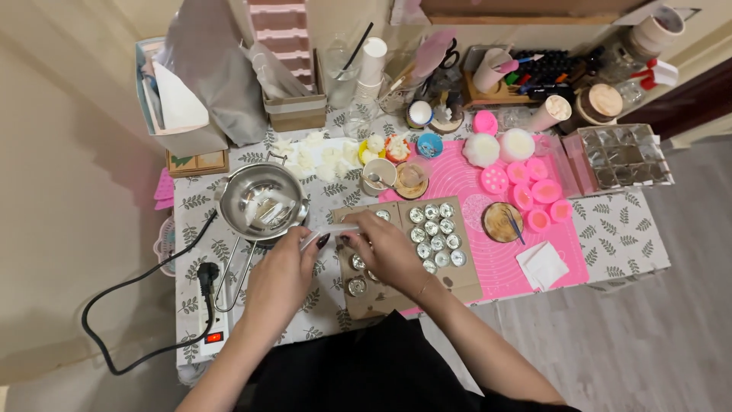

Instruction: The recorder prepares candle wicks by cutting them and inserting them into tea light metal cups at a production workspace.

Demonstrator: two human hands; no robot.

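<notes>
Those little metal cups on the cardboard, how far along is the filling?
Done: the metal cups are laid out on cardboard. In hand: the left hand and right hand hold a thin white strip. Left: white chunks sit unmelted in the steel pot.

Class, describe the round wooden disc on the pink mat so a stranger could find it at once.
Find the pink mat on the leaf-patterned table. Near its middle, below the pink moulds, lies the wooden disc. It alone is brown there, with a thin stick across it.

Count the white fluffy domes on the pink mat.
2: side by side at the far edge of the mat, left dome and right dome. None seems hidden.
</notes>
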